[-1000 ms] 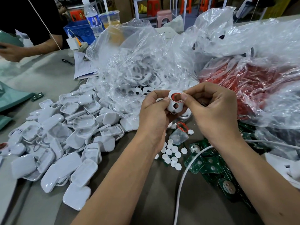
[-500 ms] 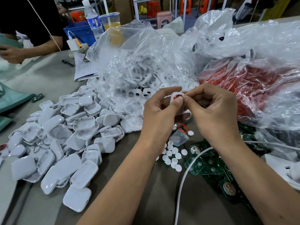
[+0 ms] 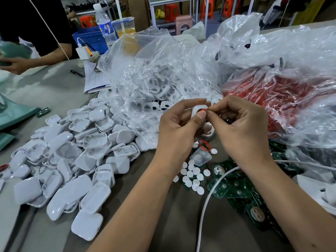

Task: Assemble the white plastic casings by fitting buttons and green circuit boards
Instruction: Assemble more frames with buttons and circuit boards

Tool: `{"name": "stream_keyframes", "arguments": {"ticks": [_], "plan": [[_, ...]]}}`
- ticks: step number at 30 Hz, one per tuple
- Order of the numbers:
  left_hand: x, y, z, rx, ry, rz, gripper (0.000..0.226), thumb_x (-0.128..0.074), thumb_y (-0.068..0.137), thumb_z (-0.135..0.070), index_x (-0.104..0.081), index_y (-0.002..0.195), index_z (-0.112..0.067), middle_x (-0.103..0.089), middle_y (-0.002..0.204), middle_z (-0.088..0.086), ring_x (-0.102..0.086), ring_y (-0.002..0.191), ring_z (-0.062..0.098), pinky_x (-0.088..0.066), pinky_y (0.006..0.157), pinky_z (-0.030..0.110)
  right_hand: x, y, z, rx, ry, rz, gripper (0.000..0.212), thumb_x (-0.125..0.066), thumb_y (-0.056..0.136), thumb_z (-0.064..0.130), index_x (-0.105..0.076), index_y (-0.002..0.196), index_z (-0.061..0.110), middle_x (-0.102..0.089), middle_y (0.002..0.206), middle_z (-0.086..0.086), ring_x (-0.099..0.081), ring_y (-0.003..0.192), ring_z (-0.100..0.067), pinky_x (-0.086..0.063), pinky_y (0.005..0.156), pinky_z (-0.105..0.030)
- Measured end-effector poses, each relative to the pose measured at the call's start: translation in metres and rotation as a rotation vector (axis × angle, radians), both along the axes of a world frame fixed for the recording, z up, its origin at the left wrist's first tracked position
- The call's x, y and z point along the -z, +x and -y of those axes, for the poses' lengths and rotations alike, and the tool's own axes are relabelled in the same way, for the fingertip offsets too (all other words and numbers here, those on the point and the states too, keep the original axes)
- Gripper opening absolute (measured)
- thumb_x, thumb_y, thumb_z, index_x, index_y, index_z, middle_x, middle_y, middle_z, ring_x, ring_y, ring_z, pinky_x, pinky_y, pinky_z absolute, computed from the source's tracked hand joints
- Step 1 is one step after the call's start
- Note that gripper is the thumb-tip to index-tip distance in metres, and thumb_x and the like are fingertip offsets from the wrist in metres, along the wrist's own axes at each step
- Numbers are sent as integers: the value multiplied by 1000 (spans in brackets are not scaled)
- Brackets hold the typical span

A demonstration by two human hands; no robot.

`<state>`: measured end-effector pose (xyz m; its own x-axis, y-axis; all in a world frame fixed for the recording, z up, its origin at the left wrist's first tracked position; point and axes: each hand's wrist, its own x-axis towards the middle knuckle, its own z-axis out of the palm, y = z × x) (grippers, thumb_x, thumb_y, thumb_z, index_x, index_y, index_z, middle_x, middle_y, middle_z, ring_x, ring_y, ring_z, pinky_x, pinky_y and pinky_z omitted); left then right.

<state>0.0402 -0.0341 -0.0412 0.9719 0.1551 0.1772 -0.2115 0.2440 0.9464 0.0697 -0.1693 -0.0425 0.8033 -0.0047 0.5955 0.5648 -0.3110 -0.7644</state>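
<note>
Both hands work together above the grey surface (image 3: 54,99). The left hand (image 3: 178,130) curls around a white casing (image 3: 196,110), thumb pressed on its front. The right hand (image 3: 241,128) pinches a small red ring (image 3: 202,110) against the casing's top with thumb and forefinger. Below lie loose white buttons (image 3: 192,174) and green circuit boards (image 3: 234,190), with a heap of white casing shells (image 3: 72,160) to the left. A water bottle (image 3: 104,26) at the back carries a blue label whose print is too small to read.
</note>
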Motion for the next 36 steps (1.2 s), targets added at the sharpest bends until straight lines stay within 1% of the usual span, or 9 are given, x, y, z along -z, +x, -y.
{"name": "stream_keyframes", "arguments": {"ticks": [2,4,11,14,16,21,26,32,36], "plan": [[-1,0,-1,25,-68,17,20,-61,97,6,-71,114,-1,-75,114,18,-71,105,43,-54,100,57,0,0,0,-3,4,35,11,-84,86,12,-75,80,16,-70,70,8,-63,59,-14,-53,56,-28],[-1,0,-3,57,-112,33,21,-60,97,8,-68,115,3,-73,121,18,-67,115,44,-51,107,56,1,0,0,-18,10,68,12,-85,86,13,-74,81,17,-67,67,7,-57,55,-13,-49,52,-25],[-6,-1,-8,221,-290,27,31,-52,95,13,-74,104,-7,-72,123,21,-73,107,27,-59,93,40,-2,0,1,-56,85,93,13,-87,84,20,-74,82,18,-67,67,4,-60,56,-18,-50,55,-25],[-7,0,-12,269,-319,3,36,-49,93,14,-75,103,-10,-73,118,20,-73,104,26,-59,91,41,-5,-1,3,-132,126,60,15,-89,82,16,-74,85,14,-75,81,8,-68,64,-15,-54,61,-22],[-7,1,-15,285,-332,-6,39,-47,92,16,-75,103,-9,-74,111,19,-74,98,25,-60,89,43,-6,-1,4,-175,157,25,19,-90,80,14,-73,87,11,-78,90,7,-70,68,-19,-59,62,-27],[-6,1,-20,332,-288,11,36,-44,90,13,-70,108,-5,-74,111,21,-73,99,26,-59,92,47,-7,-2,5,-218,168,-18,26,-92,76,16,-69,84,9,-77,88,1,-65,64,-32,-59,58,-32],[-8,-1,-20,293,-252,-4,16,-58,95,-8,-72,103,-8,-69,115,27,-67,101,30,-57,93,49,-7,-2,5,-263,187,-51,26,-92,77,10,-66,82,6,-76,87,-2,-67,61,-16,-56,58,-18],[-9,1,-17,255,-268,-26,19,-53,102,-10,-70,107,-5,-72,110,20,-68,99,28,-61,88,45,-6,-3,3,-200,159,-25,23,-91,80,16,-69,84,11,-72,80,-3,-64,63,-28,-55,56,-27],[-9,1,-9,168,-229,-26,26,-43,106,0,-62,124,0,-72,120,22,-71,112,32,-57,99,48,-3,-1,1,-64,40,36,14,-87,85,17,-73,84,16,-71,77,18,-61,59,-7,-46,57,-15]]}}
